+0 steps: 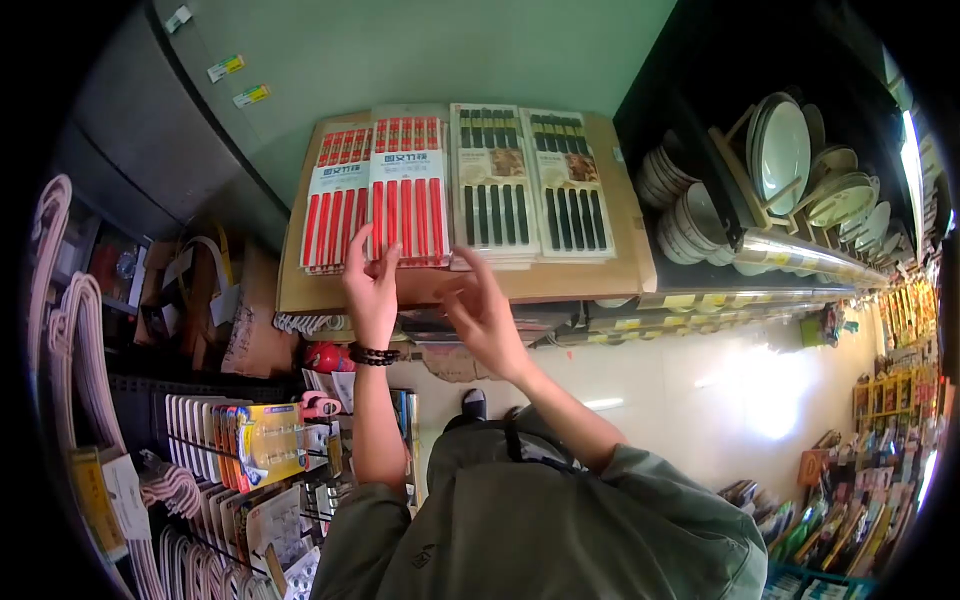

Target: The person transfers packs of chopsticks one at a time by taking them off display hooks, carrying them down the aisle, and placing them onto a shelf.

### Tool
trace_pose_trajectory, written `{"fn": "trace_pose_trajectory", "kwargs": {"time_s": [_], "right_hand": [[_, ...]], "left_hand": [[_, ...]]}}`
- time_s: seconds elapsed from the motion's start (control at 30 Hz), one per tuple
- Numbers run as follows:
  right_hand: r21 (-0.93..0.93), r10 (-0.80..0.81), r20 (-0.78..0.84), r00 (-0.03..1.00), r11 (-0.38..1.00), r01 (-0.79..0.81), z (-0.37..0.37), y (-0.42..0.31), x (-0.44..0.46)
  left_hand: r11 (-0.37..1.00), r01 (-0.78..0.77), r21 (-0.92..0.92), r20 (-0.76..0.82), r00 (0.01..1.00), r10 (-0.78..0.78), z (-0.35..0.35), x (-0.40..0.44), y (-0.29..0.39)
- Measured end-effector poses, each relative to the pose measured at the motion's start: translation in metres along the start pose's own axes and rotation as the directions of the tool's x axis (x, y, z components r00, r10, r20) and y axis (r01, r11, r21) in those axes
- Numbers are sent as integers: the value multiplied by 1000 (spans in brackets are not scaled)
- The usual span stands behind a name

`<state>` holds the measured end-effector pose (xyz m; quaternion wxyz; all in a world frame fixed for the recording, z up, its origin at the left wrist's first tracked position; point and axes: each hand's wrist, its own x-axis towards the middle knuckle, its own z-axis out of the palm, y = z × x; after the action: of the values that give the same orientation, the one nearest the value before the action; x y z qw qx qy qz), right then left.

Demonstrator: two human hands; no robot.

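Observation:
Packs of red chopsticks (408, 215) lie in overlapping piles on a cardboard box (630, 225), with another red pack (334, 215) at their left. To the right are two piles of dark chopstick packs, a nearer one (494, 215) and a farther one (574, 215). Over the lower edge of the red packs is my left hand (371, 290), thumb and index finger apart; whether it touches them I cannot tell. My right hand (482, 318) hovers just in front of the box edge, index finger stretched out, other fingers loosely bent, holding nothing visible.
White plates (780, 155) and stacked bowls (690, 220) fill the dark shelf at the right. Racks of hanging packaged goods (270, 445) stand close at my left, near a brown carton (258, 325). A pale floor (690, 400) lies behind the box to the right.

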<state>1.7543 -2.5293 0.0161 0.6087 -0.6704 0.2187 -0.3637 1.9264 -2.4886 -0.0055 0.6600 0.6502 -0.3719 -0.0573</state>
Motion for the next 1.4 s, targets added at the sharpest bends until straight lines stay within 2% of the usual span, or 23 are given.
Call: {"fn": "trace_pose_trajectory", "kwargs": {"time_s": [0.03,0.07,0.13,0.17,0.27,0.3,0.4,0.43,0.57,0.67,0.73,0.87,0.93,1.0,1.03,1.07,1.13,1.2,1.27,1.3,1.33,1.4], "right_hand": [[57,-1,18,1000,998,0,2,-1,-5],[75,26,31,999,997,-29,3,-4,-10],[111,81,52,995,990,-87,5,-7,-19],[107,71,67,995,991,-78,4,-7,-23],[121,44,95,994,991,-56,-2,1,-33],[147,90,76,993,984,-100,-3,3,-37],[127,155,44,987,979,-160,-11,0,-47],[132,162,32,986,977,-165,-13,2,-51],[159,191,-32,981,970,-184,-22,3,-70],[179,201,-65,977,966,-187,-29,1,-82],[198,195,-83,977,964,-176,-33,-2,-90],[216,155,-114,981,968,-128,-47,-15,-118],[202,126,-169,977,975,-91,-58,-20,-143],[183,80,-237,968,982,-36,-69,-26,-172],[155,69,-264,962,988,-28,-76,-28,-187],[222,87,-301,950,975,-19,-81,-34,-203],[176,55,-435,899,984,25,-94,-54,-239],[130,0,-537,844,988,83,-108,-64,-278],[119,-40,-630,776,982,148,-120,-72,-313],[131,-47,-676,735,974,183,-124,-76,-333],[142,-50,-719,693,965,218,-127,-79,-354],[95,-75,-804,590,963,252,-131,-91,-397]], "left_hand": [[980,107,166,17,994,-111,1,0,21],[928,25,373,-20,1000,-19,0,1,25],[678,-112,726,-21,983,185,2,4,34],[667,-62,743,-73,982,173,8,4,45],[566,-314,762,16,883,469,17,12,43],[640,-372,673,80,896,436,21,14,37],[642,-440,628,222,892,395,42,18,31],[609,-437,662,281,898,339,43,16,19],[527,-520,672,345,850,398,41,13,18],[569,-533,626,349,844,408,39,13,17],[523,-548,653,367,833,414,39,13,20],[516,-552,655,368,829,420,41,11,18],[409,-614,675,414,774,480,40,14,6],[345,-625,701,370,731,573,48,-5,38],[445,-680,583,307,691,654,53,-14,46],[525,-726,444,231,659,716,61,-27,55],[757,-626,186,139,780,610,85,-90,93],[719,-692,55,279,702,655,101,-153,115],[812,-574,-103,449,702,553,116,-232,140],[871,-448,-200,562,676,477,122,-273,154],[915,-304,-267,674,619,402,124,-311,168],[926,-149,-348,851,364,379,122,-375,195]]}}
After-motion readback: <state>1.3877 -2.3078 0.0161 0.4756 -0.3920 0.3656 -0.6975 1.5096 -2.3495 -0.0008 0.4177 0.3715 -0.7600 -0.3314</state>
